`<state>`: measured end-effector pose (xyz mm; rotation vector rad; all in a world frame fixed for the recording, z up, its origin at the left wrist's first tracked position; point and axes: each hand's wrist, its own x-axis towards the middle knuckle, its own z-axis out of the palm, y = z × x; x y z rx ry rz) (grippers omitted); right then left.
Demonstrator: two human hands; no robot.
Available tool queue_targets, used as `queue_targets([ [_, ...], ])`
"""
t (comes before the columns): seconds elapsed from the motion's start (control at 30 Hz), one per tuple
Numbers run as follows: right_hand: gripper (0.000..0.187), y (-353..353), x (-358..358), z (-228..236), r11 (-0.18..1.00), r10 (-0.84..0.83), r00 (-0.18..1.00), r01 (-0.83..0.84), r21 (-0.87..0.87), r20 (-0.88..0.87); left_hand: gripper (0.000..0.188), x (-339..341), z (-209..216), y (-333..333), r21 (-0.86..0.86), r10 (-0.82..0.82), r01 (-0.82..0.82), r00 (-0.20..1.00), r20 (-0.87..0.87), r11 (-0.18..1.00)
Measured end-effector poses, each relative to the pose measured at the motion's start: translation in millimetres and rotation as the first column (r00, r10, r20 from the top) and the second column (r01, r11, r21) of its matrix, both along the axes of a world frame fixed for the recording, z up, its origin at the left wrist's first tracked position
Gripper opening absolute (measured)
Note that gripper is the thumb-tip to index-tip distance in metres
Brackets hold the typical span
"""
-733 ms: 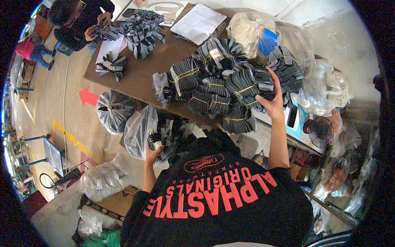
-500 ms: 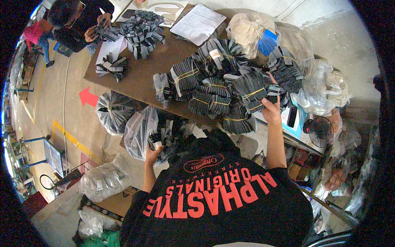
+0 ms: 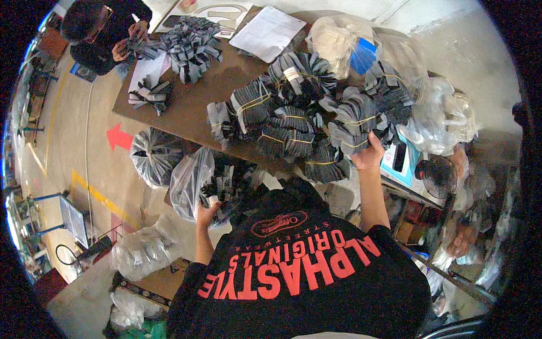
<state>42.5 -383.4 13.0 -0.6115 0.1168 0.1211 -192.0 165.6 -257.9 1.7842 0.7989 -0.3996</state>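
Observation:
Beside the table's near edge, my left hand (image 3: pixel 208 213) is closed round a bundle of black and grey fabric strips (image 3: pixel 223 185) with a white band, next to a clear plastic bag (image 3: pixel 191 183). My right hand (image 3: pixel 369 153) grips the near edge of another strip bundle (image 3: pixel 351 120), tied with yellow rubber bands; its thumb shows and some fingers are hidden. Several similar banded bundles (image 3: pixel 287 133) crowd the brown table (image 3: pixel 186 110) to the left of it, and one more bundle (image 3: pixel 389 90) lies beyond it on the right.
A co-worker (image 3: pixel 104 34) handles strips at the far left, near a loose strip pile (image 3: pixel 191 48). White paper (image 3: pixel 266 33) lies at the back. Stuffed clear bags (image 3: pixel 341 45) stand at the far right. A small fan (image 3: pixel 437 175) sits right of my right hand.
My right hand has shifted slightly down and left, and its bundle has turned among the others. An extended finger seen earlier is now hidden. My left hand keeps its hold.

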Motion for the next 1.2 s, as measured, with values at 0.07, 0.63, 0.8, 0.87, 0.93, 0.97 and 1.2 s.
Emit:
queue_targets([
  [0.07, 0.056, 0.3, 0.8, -2.8, 1.000, 0.007, 1.000, -0.007, -0.003, 0.004, 0.099, 13.5, 31.3, -15.7, 0.015, 0.015, -0.016, 0.999, 0.033, 1.000],
  [0.63, 0.066, -19.9, 8.6, -30.5, 0.998, -0.046, 0.993, 0.041, -0.051, -0.111, 0.088, -19.0, 145.9, 6.8, 0.271, 0.200, -0.165, 0.974, -0.107, 0.948],
  [0.8, 0.054, -43.3, 24.0, -17.1, 0.987, -0.061, 0.978, 0.030, -0.155, -0.198, 0.090, -36.2, 141.2, 11.8, 0.329, 0.296, -0.256, 0.952, -0.077, 0.909],
  [0.87, 0.063, -45.4, 30.6, -7.8, 0.900, -0.119, 0.984, 0.049, -0.432, -0.136, 0.091, -33.0, 148.2, 8.1, 0.305, 0.288, -0.245, 0.952, -0.106, 0.920],
  [0.93, 0.080, -32.2, 45.1, 13.2, 0.741, -0.088, 0.995, 0.041, -0.670, -0.037, 0.093, -29.5, 150.3, 6.8, 0.285, 0.273, -0.228, 0.953, -0.131, 0.931],
  [0.97, 0.082, -26.0, 53.1, 18.1, 0.476, -0.007, 0.996, 0.082, -0.876, 0.090, 0.094, -27.1, 149.2, 7.4, 0.280, 0.257, -0.210, 0.956, -0.141, 0.937],
  [1.2, 0.078, 37.2, 83.7, -16.5, -0.663, 0.288, 0.932, 0.028, -0.748, -0.220, 0.104, -20.7, 131.1, 12.0, 0.340, 0.170, -0.095, 0.965, -0.198, 0.936],
])
